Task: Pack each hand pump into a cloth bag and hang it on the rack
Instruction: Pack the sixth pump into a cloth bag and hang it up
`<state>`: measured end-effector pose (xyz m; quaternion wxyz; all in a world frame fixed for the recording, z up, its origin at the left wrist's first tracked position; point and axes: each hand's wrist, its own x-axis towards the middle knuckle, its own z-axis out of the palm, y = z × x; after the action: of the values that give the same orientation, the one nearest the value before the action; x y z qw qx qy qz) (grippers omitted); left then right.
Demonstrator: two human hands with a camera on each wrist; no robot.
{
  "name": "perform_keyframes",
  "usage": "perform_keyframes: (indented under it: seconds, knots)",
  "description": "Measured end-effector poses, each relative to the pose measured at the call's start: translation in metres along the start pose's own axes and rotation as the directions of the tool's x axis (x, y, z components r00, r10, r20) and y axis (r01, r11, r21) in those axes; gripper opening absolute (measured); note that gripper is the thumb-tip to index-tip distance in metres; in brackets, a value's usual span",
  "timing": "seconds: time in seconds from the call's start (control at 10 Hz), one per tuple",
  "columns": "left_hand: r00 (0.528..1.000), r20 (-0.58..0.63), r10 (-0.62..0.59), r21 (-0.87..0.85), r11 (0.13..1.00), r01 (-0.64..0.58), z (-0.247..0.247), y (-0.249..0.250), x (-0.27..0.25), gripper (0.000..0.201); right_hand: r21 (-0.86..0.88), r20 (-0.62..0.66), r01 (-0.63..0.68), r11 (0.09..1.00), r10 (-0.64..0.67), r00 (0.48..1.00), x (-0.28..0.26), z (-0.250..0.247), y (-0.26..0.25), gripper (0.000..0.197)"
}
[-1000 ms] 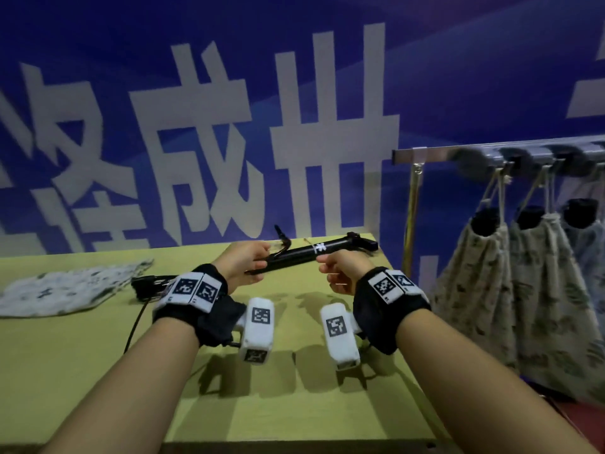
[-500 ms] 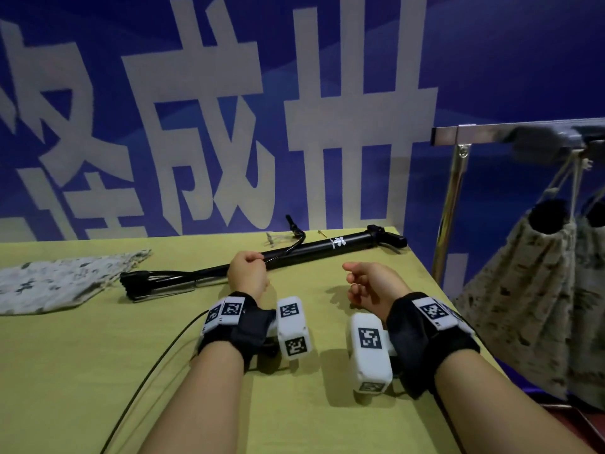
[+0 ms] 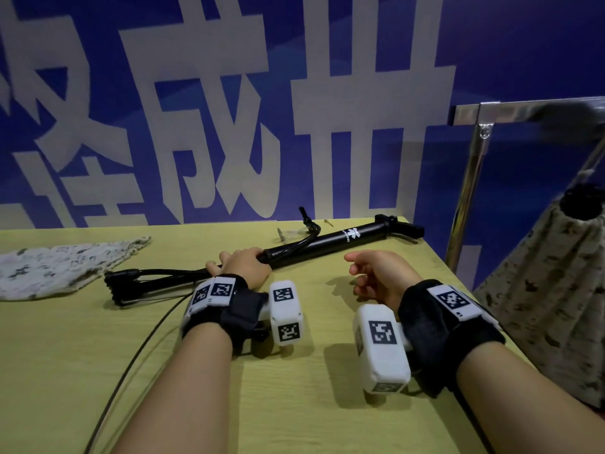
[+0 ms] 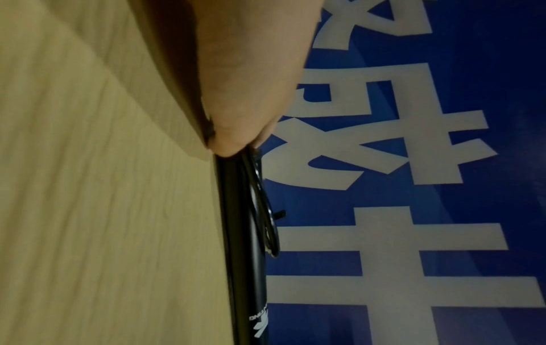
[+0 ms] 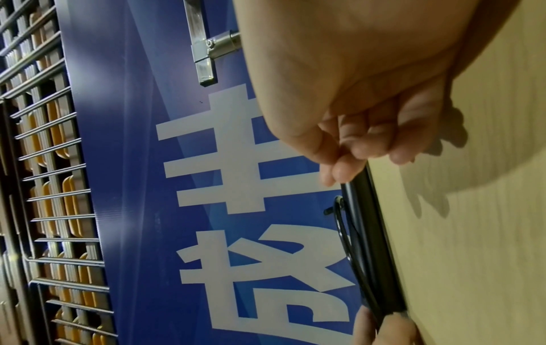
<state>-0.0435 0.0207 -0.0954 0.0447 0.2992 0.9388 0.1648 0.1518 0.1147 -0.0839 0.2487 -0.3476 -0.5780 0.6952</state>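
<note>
A long black hand pump (image 3: pixel 343 239) lies slantwise on the yellow-green table (image 3: pixel 294 404), its folded foot to the left and its handle at the far right corner. My left hand (image 3: pixel 242 265) grips the pump's tube near the middle, fingers curled over it; the left wrist view shows the tube (image 4: pixel 239 233) and its hose running out from under the hand (image 4: pixel 236 93). My right hand (image 3: pixel 376 273) hovers just in front of the pump with loosely curled fingers (image 5: pixel 369 130) and holds nothing. A flat patterned cloth bag (image 3: pixel 65 267) lies at the table's left.
A metal rack (image 3: pixel 523 109) on a shiny post (image 3: pixel 465 198) stands off the table's right edge, with a filled patterned bag (image 3: pixel 550 290) hanging from it. A thin black cable (image 3: pixel 140 348) crosses the table near my left arm. A blue banner wall stands behind.
The pump, held up by both hands a second ago, now lies on the table. My right hand has let go and drawn back; my left hand stays on the tube.
</note>
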Motion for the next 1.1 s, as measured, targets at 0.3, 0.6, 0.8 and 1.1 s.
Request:
perform_keyframes:
  seconds: [0.3,0.6,0.8,1.1]
  knots:
    - [0.989,-0.141,-0.034,-0.275,0.961,-0.007,-0.011,-0.014,-0.014,0.031,0.206,-0.029,-0.076,0.976,0.083,0.996,0.000,-0.007,-0.003,0.011]
    - [0.939,-0.322,0.119,-0.383,0.891,-0.244,-0.019,0.006,-0.028,0.029,0.493,-0.107,0.009,0.870,0.051,0.993,0.002,-0.017,-0.006,0.027]
    - [0.890,-0.333,0.310,-0.567,0.689,-0.452,-0.025,0.017,-0.033,0.016,0.613,-0.431,0.166,0.772,0.151,0.889,0.010,-0.031,-0.003,0.055]
    - [0.831,-0.438,0.343,-0.457,0.711,-0.535,-0.028,0.016,-0.033,0.016,0.520,-0.409,0.173,0.837,0.066,0.910,0.015,-0.039,-0.003,0.047]
